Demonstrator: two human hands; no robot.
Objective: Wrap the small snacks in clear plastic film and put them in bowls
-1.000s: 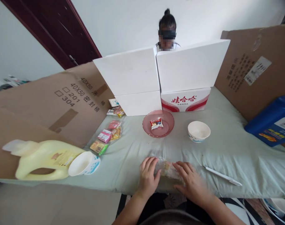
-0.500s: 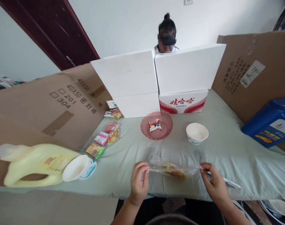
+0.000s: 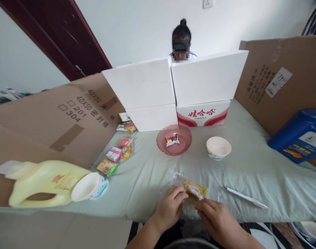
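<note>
Nearer me than the pink bowl (image 3: 185,141), slightly rightward, here's the yellow wrapped snack (image 3: 196,189), just beyond my left hand (image 3: 171,204) and right hand (image 3: 217,215): fingertips bunched at its near edge, pinch or mere touch, I can't tell.

Before me, near the counter's (image 3: 144,166) front edge, a shiny yellow packet (image 3: 196,189) slants against crinkled clear plastic (image 3: 175,177).

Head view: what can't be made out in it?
All in the head view:
Clear bag: part hidden by the left hand.
Yellow packet: fine print too small to read.
Blue bottle: right side cut off by the right edge.
Person opposite: most of the body hidden behind white boxes.
</note>
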